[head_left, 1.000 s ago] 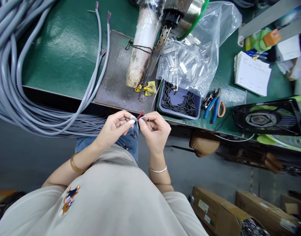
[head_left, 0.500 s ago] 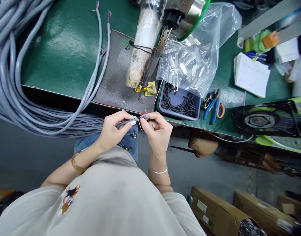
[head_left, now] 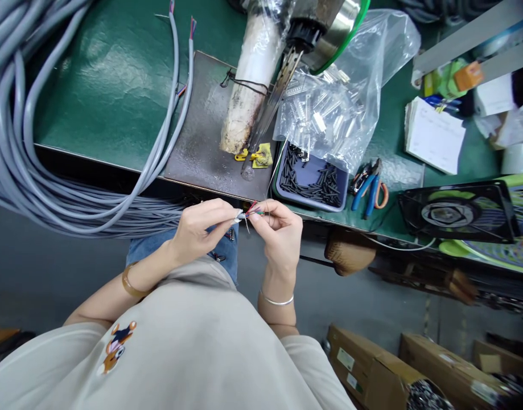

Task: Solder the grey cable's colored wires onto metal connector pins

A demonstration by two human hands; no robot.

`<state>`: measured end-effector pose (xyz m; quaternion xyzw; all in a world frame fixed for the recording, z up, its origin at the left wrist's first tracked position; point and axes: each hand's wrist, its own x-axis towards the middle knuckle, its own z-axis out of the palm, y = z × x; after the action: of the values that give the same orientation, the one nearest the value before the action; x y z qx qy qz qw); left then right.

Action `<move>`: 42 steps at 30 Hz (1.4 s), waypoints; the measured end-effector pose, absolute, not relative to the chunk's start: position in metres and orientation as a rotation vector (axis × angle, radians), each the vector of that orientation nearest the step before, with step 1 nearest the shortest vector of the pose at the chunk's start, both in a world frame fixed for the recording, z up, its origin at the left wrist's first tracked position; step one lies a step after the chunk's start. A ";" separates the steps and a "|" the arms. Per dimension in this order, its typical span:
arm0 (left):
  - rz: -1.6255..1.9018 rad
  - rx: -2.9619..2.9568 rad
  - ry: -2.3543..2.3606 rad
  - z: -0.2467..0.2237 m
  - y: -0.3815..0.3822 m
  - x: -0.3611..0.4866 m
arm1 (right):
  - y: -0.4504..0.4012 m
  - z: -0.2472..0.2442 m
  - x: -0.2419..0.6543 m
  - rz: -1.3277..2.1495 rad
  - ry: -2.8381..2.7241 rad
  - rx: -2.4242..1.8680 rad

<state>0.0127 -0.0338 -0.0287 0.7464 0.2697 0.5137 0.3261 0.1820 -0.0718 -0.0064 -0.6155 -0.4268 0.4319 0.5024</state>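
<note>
My left hand [head_left: 201, 226] pinches a grey cable close to its stripped end, just off the bench's front edge. From that end fan thin coloured wires [head_left: 253, 209], among them red, white and dark ones. The fingertips of my right hand [head_left: 278, 228] are closed on these wires. Most of the cable inside my left hand is hidden by the fingers. Beyond my hands lies a purple tray [head_left: 312, 200] of short black tube pieces [head_left: 306, 182]. A thick bundle of grey cables [head_left: 116, 208] runs in from the left.
A hot-air tool [head_left: 267, 108] points down over a dark plate [head_left: 205, 114]. Right of it lie a clear bag of connector parts [head_left: 329, 108], blue-handled pliers [head_left: 367, 191], a paper pad [head_left: 434, 134] and a black fan [head_left: 457, 212]. Cardboard boxes [head_left: 367, 359] stand on the floor.
My hands have shifted slightly down in view, with my left fingers nearer the stripped cable end. More of the coloured wires shows between my hands.
</note>
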 end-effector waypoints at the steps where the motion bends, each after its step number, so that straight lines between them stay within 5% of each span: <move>1: 1.355 2.016 0.700 -0.030 -0.033 0.012 | -0.072 -0.005 0.184 1.038 -1.054 -1.483; 15: 0.902 1.714 0.842 -0.017 -0.035 0.009 | -0.075 -0.001 0.189 0.819 -1.398 -1.453; 24: 0.965 1.824 0.786 -0.015 -0.034 0.009 | -0.079 -0.002 0.187 0.523 -1.588 -1.469; 32: 0.668 0.930 0.723 -0.020 -0.027 0.015 | -0.080 -0.010 0.177 0.150 -1.723 -1.358; 37: 0.770 0.927 0.724 -0.015 -0.026 0.017 | -0.081 -0.006 0.169 0.262 -1.565 -1.421; 42: 0.925 1.116 0.753 -0.007 -0.035 0.021 | -0.078 -0.001 0.169 0.776 -1.229 -1.417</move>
<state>0.0208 -0.0351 -0.0070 0.4980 0.3358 0.4130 0.6846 0.1691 -0.0781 -0.0006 -0.5931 -0.5143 0.3247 0.5276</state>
